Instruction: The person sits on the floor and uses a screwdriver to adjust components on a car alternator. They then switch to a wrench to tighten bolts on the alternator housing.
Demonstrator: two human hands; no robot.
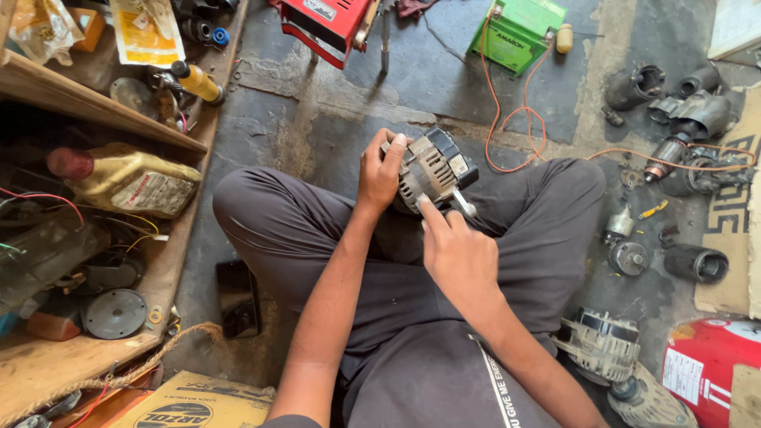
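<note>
Left hand (380, 170) gripped the alternator (432, 170) above the lap, fingers clamped on its left side; right hand (460, 250) closed on a tool (464, 204) touching its near edge.

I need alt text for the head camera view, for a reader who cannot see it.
A person sitting cross-legged on a concrete floor holds an alternator with the left hand, while the right hand touches it. Motor parts and a green battery lie nearby.
</note>
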